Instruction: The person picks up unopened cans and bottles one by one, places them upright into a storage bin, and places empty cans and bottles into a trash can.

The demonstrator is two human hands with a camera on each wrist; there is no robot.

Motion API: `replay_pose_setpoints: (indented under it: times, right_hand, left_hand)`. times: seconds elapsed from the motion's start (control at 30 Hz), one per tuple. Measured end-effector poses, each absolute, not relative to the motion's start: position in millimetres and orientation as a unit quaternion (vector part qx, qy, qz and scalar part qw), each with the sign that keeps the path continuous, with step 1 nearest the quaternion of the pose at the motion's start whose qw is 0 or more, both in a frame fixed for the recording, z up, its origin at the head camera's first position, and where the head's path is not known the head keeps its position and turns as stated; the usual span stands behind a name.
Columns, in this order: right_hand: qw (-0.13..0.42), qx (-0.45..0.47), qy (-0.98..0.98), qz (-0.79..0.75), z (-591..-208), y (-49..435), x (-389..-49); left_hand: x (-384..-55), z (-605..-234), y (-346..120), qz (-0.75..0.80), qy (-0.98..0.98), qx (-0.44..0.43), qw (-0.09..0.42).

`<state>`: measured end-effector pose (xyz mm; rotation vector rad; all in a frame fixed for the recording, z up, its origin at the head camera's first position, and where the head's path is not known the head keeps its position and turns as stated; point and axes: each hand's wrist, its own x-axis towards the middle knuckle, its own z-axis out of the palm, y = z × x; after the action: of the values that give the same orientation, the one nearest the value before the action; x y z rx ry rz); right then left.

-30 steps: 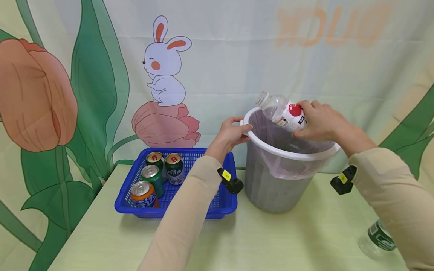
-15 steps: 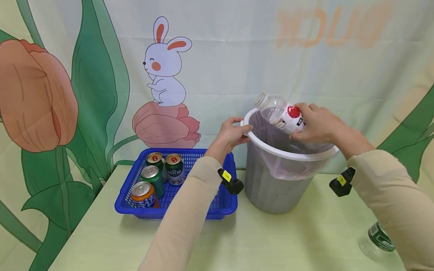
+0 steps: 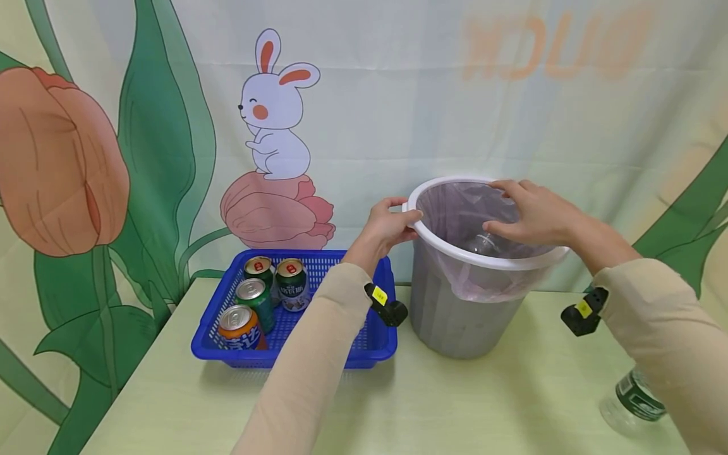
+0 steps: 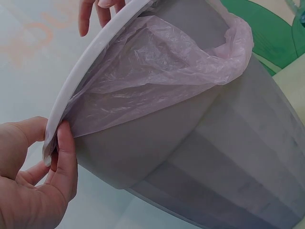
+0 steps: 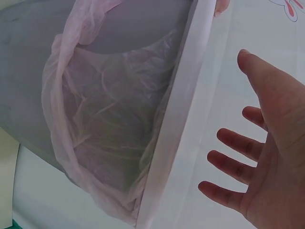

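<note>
A grey trash bin (image 3: 463,316) with a white rim (image 3: 438,243) stands on the table, lined with a thin pinkish plastic bag (image 3: 478,284). My left hand (image 3: 389,224) pinches the rim at its left side; the left wrist view shows thumb and fingers (image 4: 66,162) on either side of it. Above the bin's right part hovers my right hand (image 3: 534,215), fingers spread and holding nothing, as the right wrist view also shows at the hand (image 5: 271,157). Inside the bin, a clear plastic bottle (image 3: 483,243) shows only in part below the right hand.
Left of the bin sits a blue plastic basket (image 3: 307,361) with several drink cans (image 3: 256,303) at its left side. A clear bottle with a green label (image 3: 637,398) is at the table's right, partly behind the right sleeve. A printed curtain (image 3: 370,114) hangs behind.
My right hand has let go of the clear bottle with the white and red label, which has dropped into the bin. The left hand stays on the rim.
</note>
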<state>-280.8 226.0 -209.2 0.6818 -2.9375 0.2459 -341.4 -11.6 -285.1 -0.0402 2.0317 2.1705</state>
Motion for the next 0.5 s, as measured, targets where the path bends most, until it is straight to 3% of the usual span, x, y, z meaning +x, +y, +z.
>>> replay_pose_setpoints:
  times: [0.5]
  right_hand:
    - [0.092, 0.229, -0.965, 0.087, -208.0, 235.4, -270.6]
  left_hand:
    - [-343.3, -287.3, -10.7, 0.727, 0.681, -0.013, 0.081]
